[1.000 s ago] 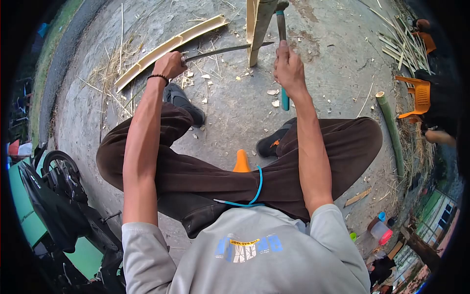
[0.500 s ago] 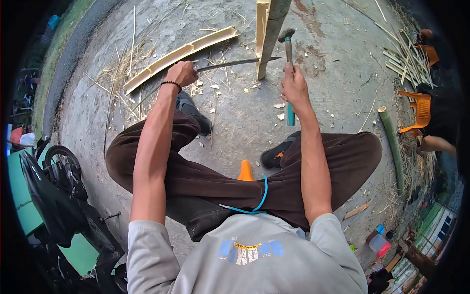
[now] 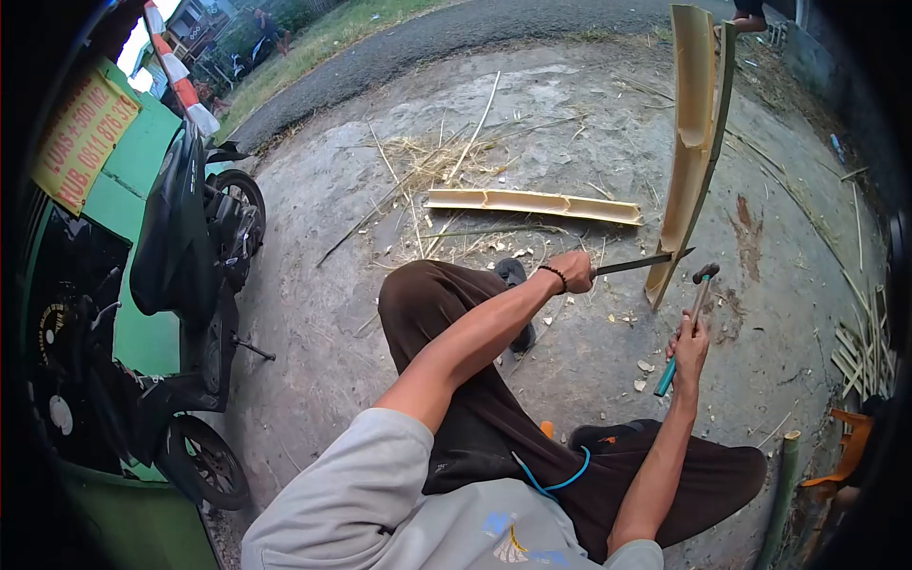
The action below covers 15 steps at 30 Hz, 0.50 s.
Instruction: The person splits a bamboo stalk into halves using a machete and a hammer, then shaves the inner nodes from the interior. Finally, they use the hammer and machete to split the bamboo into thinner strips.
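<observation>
My left hand (image 3: 568, 273) is closed around the handle of a long knife (image 3: 632, 265). The blade points right and crosses the lower part of an upright split bamboo piece (image 3: 692, 123), its dark tip showing past the far edge. Pale inner wall of the bamboo faces me, with a node partway up. My right hand (image 3: 692, 351) grips a hammer (image 3: 701, 296) by its shaft, below and right of the blade. The hammer head is up near the knife tip, and its teal handle end sticks out under my fist.
Another split bamboo length (image 3: 532, 202) lies on the concrete, with straw and shavings (image 3: 427, 161) beyond it. A motorcycle (image 3: 180, 247) stands at left. Right are a bamboo pole (image 3: 781, 494), thin strips (image 3: 860, 351) and an orange chair (image 3: 845, 446).
My view has swung left, bringing the motorcycle and road further into sight. The hammer head has come lower relative to the knife tip. Both hands keep their holds.
</observation>
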Available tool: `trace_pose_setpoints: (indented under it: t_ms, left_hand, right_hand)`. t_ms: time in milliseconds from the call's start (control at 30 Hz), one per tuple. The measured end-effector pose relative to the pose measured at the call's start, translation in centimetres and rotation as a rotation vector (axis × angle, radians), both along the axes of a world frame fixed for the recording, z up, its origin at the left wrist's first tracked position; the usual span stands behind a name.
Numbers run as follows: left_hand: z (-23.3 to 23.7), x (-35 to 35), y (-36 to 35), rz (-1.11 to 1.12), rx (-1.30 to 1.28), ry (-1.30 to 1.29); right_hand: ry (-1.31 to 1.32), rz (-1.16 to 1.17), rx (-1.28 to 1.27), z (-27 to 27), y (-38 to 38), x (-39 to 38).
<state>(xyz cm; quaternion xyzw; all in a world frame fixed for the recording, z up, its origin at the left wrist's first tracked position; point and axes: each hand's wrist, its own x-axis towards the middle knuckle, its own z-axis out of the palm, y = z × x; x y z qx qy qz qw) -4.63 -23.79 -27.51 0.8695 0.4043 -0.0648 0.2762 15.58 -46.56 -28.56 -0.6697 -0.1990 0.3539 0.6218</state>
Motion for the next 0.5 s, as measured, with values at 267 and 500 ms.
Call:
trace_pose_setpoints:
  t_ms: [267,500]
  left_hand:
    - [1.1,1.8,-3.0,0.002,0.061,-0.027]
    - [1.4,3.7,-7.2,-0.013,-0.031,-0.005]
  right_hand:
    - [-0.037,0.099,-0.026,1.3,0.1,-0.9]
    - [0.013,0.033,-0.06,1.2,-1.8,0.9]
